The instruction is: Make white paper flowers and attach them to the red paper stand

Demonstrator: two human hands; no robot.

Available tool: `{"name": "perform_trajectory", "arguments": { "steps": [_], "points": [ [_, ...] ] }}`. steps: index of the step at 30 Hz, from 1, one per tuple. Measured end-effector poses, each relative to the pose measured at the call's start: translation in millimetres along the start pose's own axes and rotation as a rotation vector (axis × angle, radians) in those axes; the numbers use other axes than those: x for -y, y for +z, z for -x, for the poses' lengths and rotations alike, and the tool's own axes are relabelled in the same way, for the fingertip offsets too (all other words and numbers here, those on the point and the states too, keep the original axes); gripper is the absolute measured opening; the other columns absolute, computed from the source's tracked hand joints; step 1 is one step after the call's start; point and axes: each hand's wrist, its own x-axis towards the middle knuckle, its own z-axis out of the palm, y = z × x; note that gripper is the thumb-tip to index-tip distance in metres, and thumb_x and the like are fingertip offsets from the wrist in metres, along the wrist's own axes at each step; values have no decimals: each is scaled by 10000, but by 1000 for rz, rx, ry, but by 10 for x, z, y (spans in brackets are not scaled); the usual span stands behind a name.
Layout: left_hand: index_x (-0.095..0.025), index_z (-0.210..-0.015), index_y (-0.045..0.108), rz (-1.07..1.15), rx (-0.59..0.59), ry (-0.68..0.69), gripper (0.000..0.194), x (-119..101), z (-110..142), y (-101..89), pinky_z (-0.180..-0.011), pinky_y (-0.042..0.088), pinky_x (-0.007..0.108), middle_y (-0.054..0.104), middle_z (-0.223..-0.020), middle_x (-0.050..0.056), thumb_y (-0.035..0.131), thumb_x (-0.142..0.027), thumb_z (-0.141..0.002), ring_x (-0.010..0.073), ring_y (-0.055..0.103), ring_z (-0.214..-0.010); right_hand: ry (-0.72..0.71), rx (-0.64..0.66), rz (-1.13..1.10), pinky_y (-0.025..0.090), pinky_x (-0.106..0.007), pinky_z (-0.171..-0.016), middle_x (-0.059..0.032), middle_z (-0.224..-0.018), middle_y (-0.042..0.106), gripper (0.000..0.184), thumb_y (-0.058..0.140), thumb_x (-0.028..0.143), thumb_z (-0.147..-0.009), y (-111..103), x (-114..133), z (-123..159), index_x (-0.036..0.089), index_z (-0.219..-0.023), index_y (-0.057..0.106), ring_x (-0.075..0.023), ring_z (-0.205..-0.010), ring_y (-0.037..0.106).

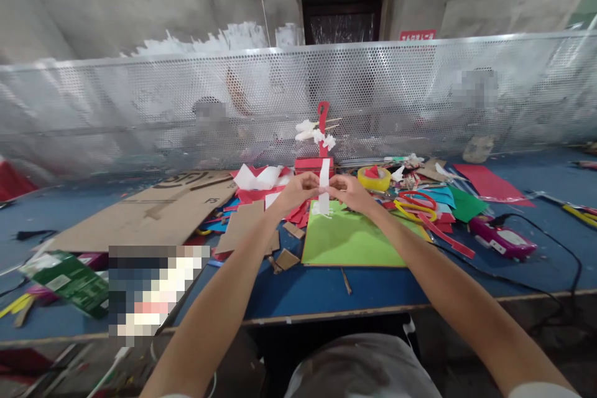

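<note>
Between both hands a narrow strip of white paper point(325, 175) stands upright over the far edge of a lime-green board point(354, 242). My left hand point(301, 189) pinches the strip from the left, fingers closed. From the other side my right hand point(349, 191) grips it too, thumb and fingers pressed together. Some white scraps point(321, 208) lie on the board just below the strip. Behind the hands rises a red paper piece with a hooked top point(323, 113), with white tufts point(318, 136) around it, above a red box-like base point(303, 165).
A large cardboard sheet point(140, 211) covers the table's left part. Yellow tape point(374, 178), scissors with yellow handles point(415, 210) and coloured paper scraps crowd the right. A purple device point(501, 238) trails a black cord. A perforated metal screen point(261, 106) closes off the back.
</note>
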Motion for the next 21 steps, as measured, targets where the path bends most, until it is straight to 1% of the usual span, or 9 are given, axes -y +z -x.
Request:
{"name": "perform_trajectory", "arguments": {
  "steps": [3, 6, 10, 13, 17, 21],
  "points": [
    [-146, -866, 588, -21, 23, 11, 349, 27, -9, 5, -633, 446, 228, 642, -777, 18, 783, -389, -709, 103, 581, -680, -3, -26, -8, 432, -227, -450, -34, -721, 633, 287, 652, 443, -810, -13, -57, -20, 168, -890, 640, -148, -622, 586],
    [-139, -852, 608, -64, 34, 15, 312, -7, 2, 6, -640, 456, 240, 628, -757, 19, 732, -412, -764, 100, 566, -659, -5, -17, -13, 429, -233, -448, -35, -741, 648, 284, 646, 436, -813, -27, -88, -27, 173, -920, 636, -143, -602, 578],
    [-133, -817, 616, -101, 30, -3, 253, -92, 29, 25, -668, 479, 267, 629, -747, 29, 692, -373, -801, 115, 576, -666, 23, -31, -1, 425, -234, -445, -39, -755, 656, 271, 643, 435, -809, -39, -83, -27, 179, -891, 616, -137, -584, 567],
    [-132, -813, 618, -111, 35, -13, 226, -115, 38, 37, -674, 485, 272, 641, -763, 40, 669, -352, -813, 125, 590, -680, 37, -37, 20, 427, -237, -451, -33, -737, 647, 266, 634, 441, -809, -43, -81, -28, 184, -872, 609, -133, -568, 552],
    [-134, -835, 629, -162, 64, -9, 216, -69, 26, 15, -665, 469, 261, 647, -775, 41, 643, -349, -824, 124, 588, -682, 46, -43, 39, 426, -238, -457, -35, -748, 650, 269, 628, 444, -808, -45, -95, -30, 184, -877, 619, -130, -566, 545],
    [-133, -842, 635, -196, 58, -13, 230, -5, 6, -27, -653, 453, 251, 644, -764, 36, 652, -360, -811, 120, 574, -675, 40, -47, 19, 424, -231, -461, -37, -756, 654, 277, 634, 445, -803, -52, -102, -29, 180, -881, 623, -125, -567, 546]
  ]
}}
